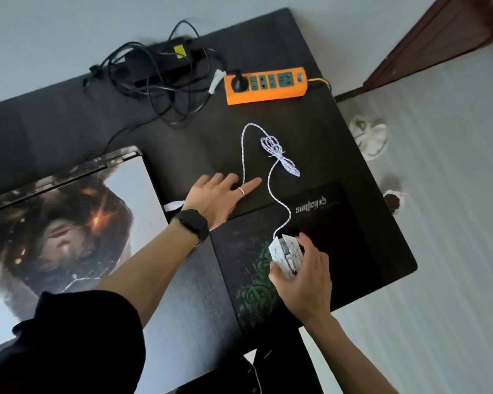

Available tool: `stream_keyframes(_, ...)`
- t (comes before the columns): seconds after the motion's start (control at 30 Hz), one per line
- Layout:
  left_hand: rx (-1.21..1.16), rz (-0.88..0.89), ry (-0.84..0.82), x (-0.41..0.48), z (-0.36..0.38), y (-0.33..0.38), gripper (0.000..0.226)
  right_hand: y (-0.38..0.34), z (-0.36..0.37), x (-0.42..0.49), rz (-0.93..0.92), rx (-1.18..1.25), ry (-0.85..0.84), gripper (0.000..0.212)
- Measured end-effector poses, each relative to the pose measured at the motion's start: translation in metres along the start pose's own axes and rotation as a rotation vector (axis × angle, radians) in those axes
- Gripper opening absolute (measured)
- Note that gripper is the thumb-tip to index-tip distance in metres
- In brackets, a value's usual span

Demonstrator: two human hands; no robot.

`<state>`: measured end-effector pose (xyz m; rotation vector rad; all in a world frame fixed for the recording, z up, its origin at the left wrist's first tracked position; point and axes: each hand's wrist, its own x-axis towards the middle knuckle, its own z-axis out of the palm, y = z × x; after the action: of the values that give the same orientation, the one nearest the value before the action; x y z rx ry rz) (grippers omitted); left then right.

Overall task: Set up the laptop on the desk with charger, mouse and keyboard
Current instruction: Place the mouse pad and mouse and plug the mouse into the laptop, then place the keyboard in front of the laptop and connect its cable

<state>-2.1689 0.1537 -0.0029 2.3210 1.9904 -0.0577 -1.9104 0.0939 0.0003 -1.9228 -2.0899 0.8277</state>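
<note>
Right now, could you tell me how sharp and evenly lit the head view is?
Head view: dim, even light, no hard shadows; charger and door smeared by blur; mouse in the right hand fairly sharp; desk edges skewed by the wide-angle lens.

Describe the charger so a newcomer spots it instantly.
Start at the dark desk; along its far edge sits an orange power strip. Left of it lies the charger, a black brick in tangled cable, alone in bearing a yellow sticker.

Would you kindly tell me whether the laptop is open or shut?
Shut: the laptop lies flat on the desk, its decorated lid facing up, no screen or keys showing.
</note>
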Motion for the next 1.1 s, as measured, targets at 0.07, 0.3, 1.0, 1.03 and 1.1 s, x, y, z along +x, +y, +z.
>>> stream_keyframes(0.07, 0.043, -0.04, 0.03, 0.005, 0.004, -0.008, 0.055, 0.004, 0.004, -0.005, -0.033, -0.018, 0.006, 0.088)
stream_keyframes(0.3, -0.026, -0.298, -0.022, -0.011, 0.009, -0.034, 0.056, 0.025, 0.014, -0.009, -0.102, 0.005, 0.084, 0.084)
stream_keyframes(1.0, -0.525, -1.268, 0.014, -0.247, -0.037, 0.182, 0.049, -0.04, -0.034, -0.036, -0.987, -0.321, -0.362, 0.065)
stream_keyframes(1.03, -0.553, -1.318, 0.037, -0.252, -0.041, 0.187, 0.049, -0.05, -0.034, -0.039, -1.03, -0.317, -0.394, 0.061)
stream_keyframes(1.1, -0.597, -1.426, 0.127, -0.275, -0.052, 0.204, 0.051, -0.074, -0.036, -0.057, -1.138, -0.313, -0.453, 0.053)
